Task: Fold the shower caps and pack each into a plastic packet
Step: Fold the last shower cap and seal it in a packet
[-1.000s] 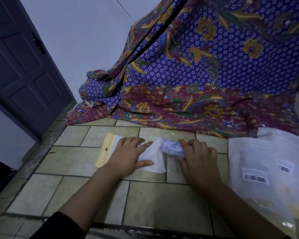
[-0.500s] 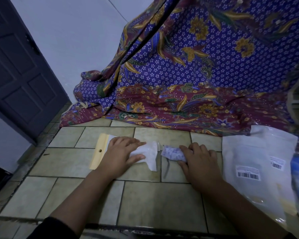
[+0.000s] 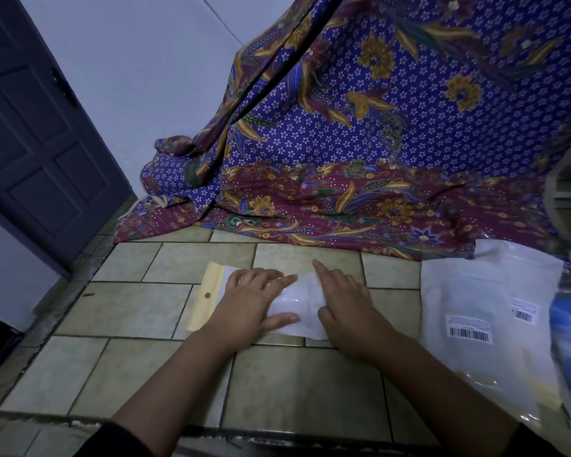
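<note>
Palms down, both hands are on one plastic packet (image 3: 295,305) that lies flat on the tiled surface (image 3: 139,311), about midway along it and nearer its far edge than its near one. My left hand (image 3: 249,300) presses flat on the packet, fingers straight and a little spread, pointing right, with the thumb stretched along the packet's near side. Its forearm comes in at a slant from the near edge. The packet's yellowish header strip (image 3: 205,296) (with a small round hole in it) sticks out to the left from under that hand. My right hand (image 3: 346,303) covers the packet's right end, back of the hand up. Its index finger is straight and aimed at the far edge, and its thumb touches the film. The other fingers are hidden under the hand, so I cannot tell whether they pinch the packet or only press it. The shower cap I cannot make out: the film between my hands is a pale blur. A pile of larger plastic bags (image 3: 468,308) with barcode labels lies by the right edge, apart from the packet. Patterned cloth (image 3: 343,143) drapes onto the far edge, and a dark door (image 3: 37,127) stands at the far left.
</note>
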